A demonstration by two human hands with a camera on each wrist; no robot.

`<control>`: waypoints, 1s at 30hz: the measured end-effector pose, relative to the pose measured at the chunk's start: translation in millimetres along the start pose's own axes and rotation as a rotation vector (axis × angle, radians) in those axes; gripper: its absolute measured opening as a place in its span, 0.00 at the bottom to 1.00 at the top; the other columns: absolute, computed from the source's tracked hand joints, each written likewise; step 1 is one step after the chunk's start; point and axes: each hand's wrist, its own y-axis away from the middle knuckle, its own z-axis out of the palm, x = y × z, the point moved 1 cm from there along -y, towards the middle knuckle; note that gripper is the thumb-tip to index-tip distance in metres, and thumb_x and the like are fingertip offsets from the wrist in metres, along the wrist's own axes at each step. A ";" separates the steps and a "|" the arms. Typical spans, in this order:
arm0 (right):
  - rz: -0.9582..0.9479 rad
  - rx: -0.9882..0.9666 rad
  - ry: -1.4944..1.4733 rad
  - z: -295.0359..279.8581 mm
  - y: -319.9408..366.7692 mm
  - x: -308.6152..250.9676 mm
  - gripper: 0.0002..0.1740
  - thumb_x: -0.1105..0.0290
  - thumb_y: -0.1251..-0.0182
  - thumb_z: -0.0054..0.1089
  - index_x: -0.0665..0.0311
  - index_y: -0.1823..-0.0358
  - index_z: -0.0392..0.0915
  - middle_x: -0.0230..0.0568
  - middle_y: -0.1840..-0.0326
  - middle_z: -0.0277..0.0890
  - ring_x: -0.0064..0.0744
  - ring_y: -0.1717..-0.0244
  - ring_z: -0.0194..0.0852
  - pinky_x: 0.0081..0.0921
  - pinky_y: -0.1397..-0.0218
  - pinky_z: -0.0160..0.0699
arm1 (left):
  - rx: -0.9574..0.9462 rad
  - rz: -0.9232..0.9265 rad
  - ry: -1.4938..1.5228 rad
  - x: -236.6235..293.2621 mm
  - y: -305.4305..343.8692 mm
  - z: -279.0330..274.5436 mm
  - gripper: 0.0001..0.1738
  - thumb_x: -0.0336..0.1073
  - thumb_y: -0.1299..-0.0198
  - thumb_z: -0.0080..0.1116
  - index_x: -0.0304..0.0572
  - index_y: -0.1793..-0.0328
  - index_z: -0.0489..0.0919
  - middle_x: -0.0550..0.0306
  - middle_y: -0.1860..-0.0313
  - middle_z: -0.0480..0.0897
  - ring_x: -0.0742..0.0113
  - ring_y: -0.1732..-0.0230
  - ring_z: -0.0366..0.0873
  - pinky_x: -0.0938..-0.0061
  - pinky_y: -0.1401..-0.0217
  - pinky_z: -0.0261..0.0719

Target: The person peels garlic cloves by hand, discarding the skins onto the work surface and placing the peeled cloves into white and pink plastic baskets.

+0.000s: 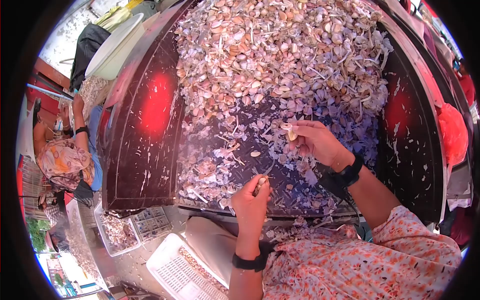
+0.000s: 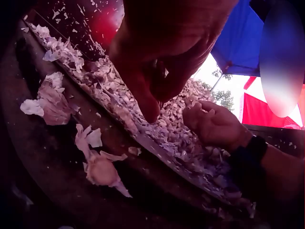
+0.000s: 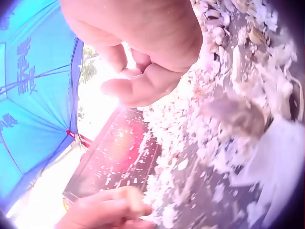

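Observation:
My left hand (image 1: pixel 249 209) holds a few garlic cloves (image 1: pixel 260 185), with its fingers curled round them near the front of a dark tray (image 1: pixel 255 129). Farther in and to the right, my right hand (image 1: pixel 321 143) pinches a garlic clove (image 1: pixel 291 134) that has papery skin on it, between thumb and fingertips. Between the two hands a single pale clove (image 1: pixel 255 154) lies on the tray floor. In the left wrist view, the right hand (image 2: pixel 217 125) shows beyond the left hand's fingers. In the right wrist view, the left hand (image 3: pixel 107 209) appears low at the edge.
A large heap of garlic cloves (image 1: pixel 280 55) fills the tray's far part, with loose skins (image 1: pixel 200 170) nearer. High side walls (image 1: pixel 145 125) flank the tray. A white basket (image 1: pixel 182 272) stands below on the left. Another person (image 1: pixel 65 155) sits at left; a red bag (image 1: pixel 452 132) hangs at right.

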 end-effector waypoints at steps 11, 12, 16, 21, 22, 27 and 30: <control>0.213 -0.227 -0.084 43.9 58.6 30.0 0.16 0.66 0.32 0.51 0.71 0.49 0.74 0.35 0.68 0.76 0.18 0.74 0.75 0.11 0.80 0.68 | 0.043 0.060 0.086 28.5 21.5 -6.8 0.20 0.30 0.43 0.60 0.32 0.44 0.75 0.57 0.64 0.83 0.78 0.68 0.78 0.82 0.71 0.76; 0.219 -0.241 0.042 49.3 60.9 28.9 0.16 0.69 0.31 0.49 0.69 0.46 0.72 0.34 0.69 0.76 0.17 0.74 0.74 0.12 0.78 0.70 | -0.032 0.069 0.179 31.7 27.9 -4.7 0.20 0.30 0.43 0.60 0.33 0.43 0.75 0.59 0.65 0.83 0.79 0.69 0.77 0.82 0.72 0.76; 0.016 -0.391 0.514 56.3 64.9 23.0 0.20 0.74 0.32 0.45 0.69 0.39 0.65 0.32 0.72 0.75 0.17 0.75 0.73 0.15 0.74 0.74 | -0.134 0.091 -0.028 31.4 39.7 -0.9 0.18 0.28 0.43 0.60 0.36 0.45 0.77 0.61 0.71 0.80 0.82 0.74 0.71 0.85 0.73 0.71; 0.133 -0.323 0.503 59.9 71.5 15.7 0.15 0.72 0.34 0.51 0.72 0.48 0.72 0.35 0.71 0.76 0.19 0.74 0.75 0.15 0.74 0.74 | -0.072 0.203 -0.089 22.7 40.9 -3.3 0.12 0.27 0.44 0.60 0.33 0.54 0.80 0.59 0.76 0.79 0.82 0.76 0.69 0.82 0.73 0.70; 0.152 -0.254 0.462 58.1 70.1 19.2 0.14 0.72 0.35 0.53 0.73 0.52 0.74 0.36 0.70 0.77 0.19 0.74 0.75 0.16 0.74 0.74 | -0.049 0.238 -0.164 24.6 41.5 -3.6 0.11 0.28 0.44 0.59 0.33 0.55 0.80 0.59 0.76 0.79 0.81 0.76 0.69 0.83 0.74 0.69; 0.242 -0.291 0.154 49.5 78.8 31.7 0.13 0.70 0.37 0.58 0.72 0.55 0.77 0.38 0.68 0.78 0.22 0.73 0.77 0.15 0.73 0.75 | -0.034 0.269 -0.188 27.1 44.3 -3.1 0.09 0.29 0.42 0.58 0.32 0.57 0.80 0.59 0.74 0.80 0.79 0.77 0.73 0.84 0.75 0.69; 0.285 -0.342 -0.099 48.8 85.4 34.9 0.14 0.71 0.37 0.58 0.72 0.53 0.76 0.41 0.65 0.78 0.23 0.72 0.78 0.14 0.73 0.76 | 0.081 0.023 0.186 19.4 37.3 -16.5 0.12 0.29 0.40 0.57 0.31 0.52 0.79 0.57 0.69 0.81 0.74 0.74 0.79 0.85 0.75 0.74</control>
